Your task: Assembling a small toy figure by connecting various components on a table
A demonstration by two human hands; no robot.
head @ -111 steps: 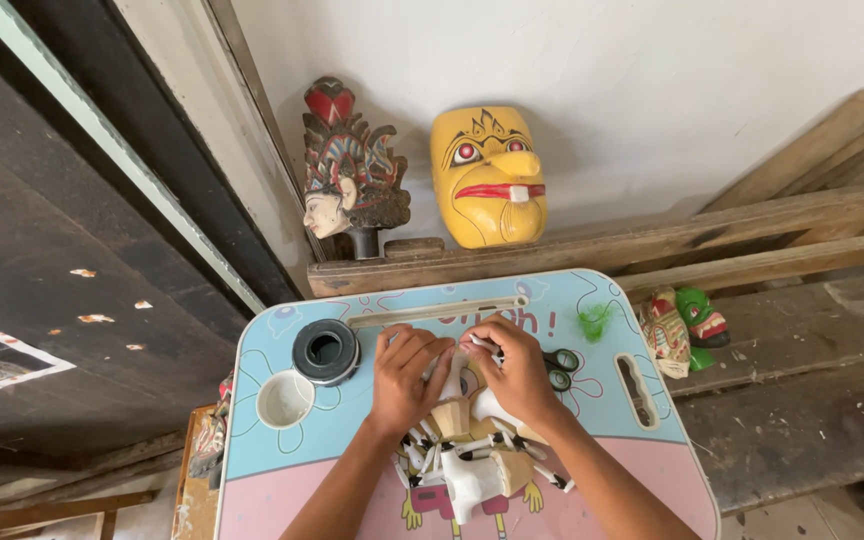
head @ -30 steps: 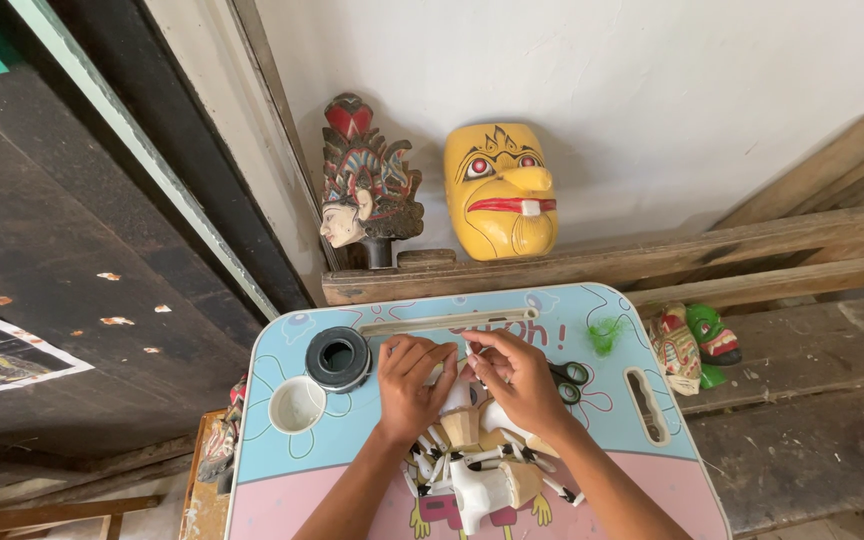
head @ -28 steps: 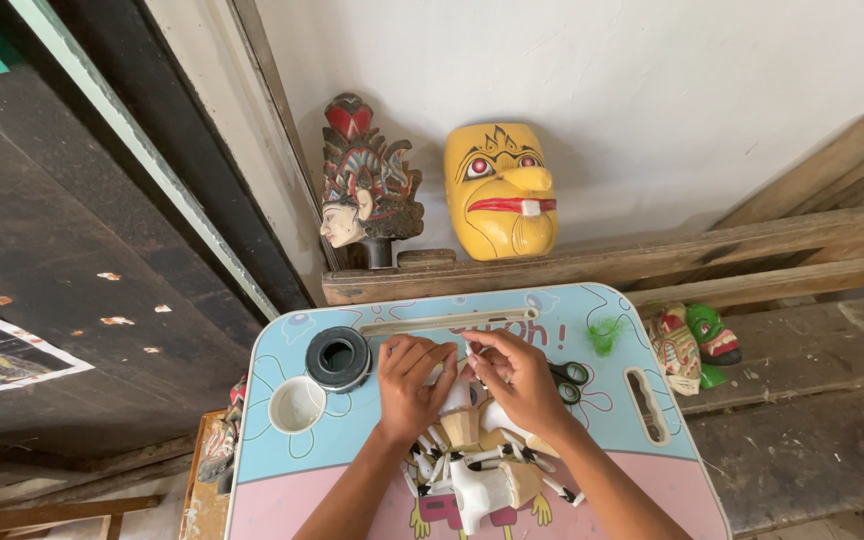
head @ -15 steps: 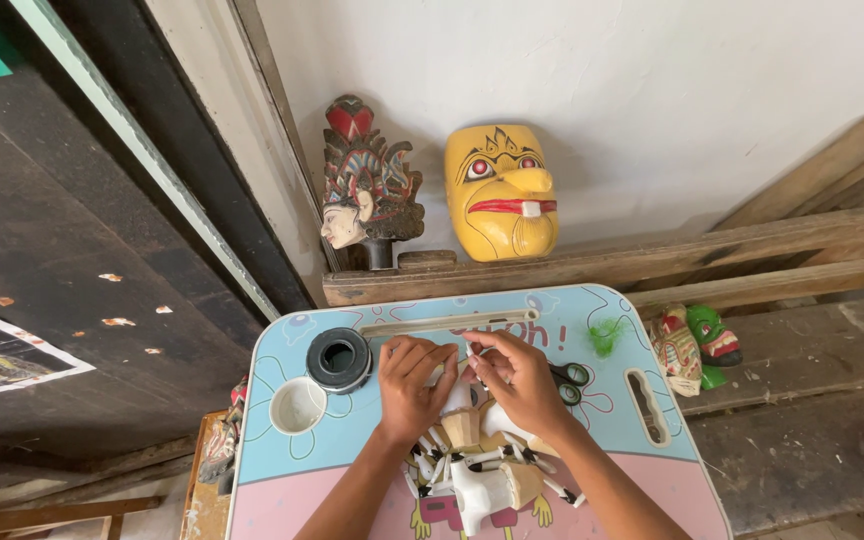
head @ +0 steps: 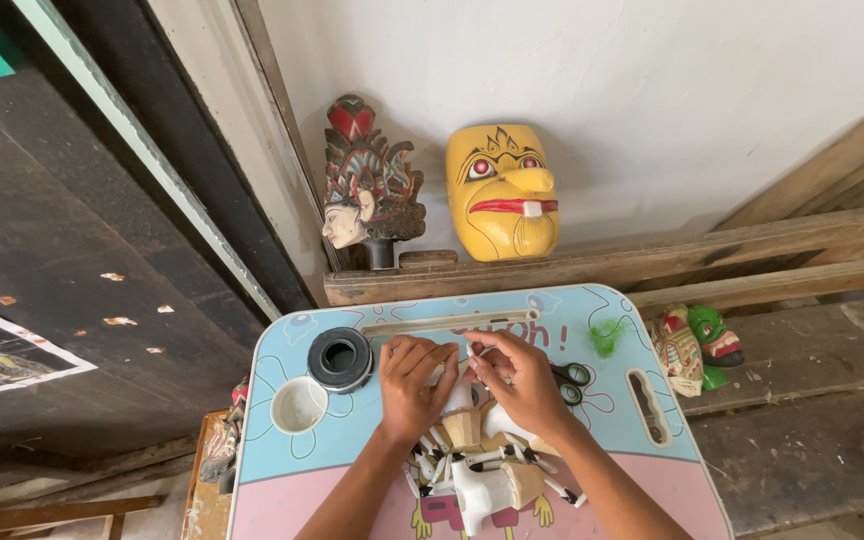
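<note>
A small wooden puppet figure (head: 480, 470) with white, tan and black-striped parts lies on a pastel lap table (head: 292, 470). My left hand (head: 410, 385) rests on its upper part, fingers curled over it. Beside it, my right hand (head: 522, 385) pinches a small white piece at the figure's top. The hands touch each other above the figure, hiding its head. Black-handled scissors (head: 572, 380) lie just right of my right hand.
A black tape roll (head: 340, 358) and a white round cup (head: 299, 405) sit at the table's left. A green tuft (head: 607, 335) lies at upper right. A yellow mask (head: 502, 190) and carved head (head: 367, 190) stand on a wooden ledge behind; small masks (head: 697, 345) lie right.
Both hands stay on the figure with only slight finger shifts. The camera view has drifted a little, mainly since the oldest frame.
</note>
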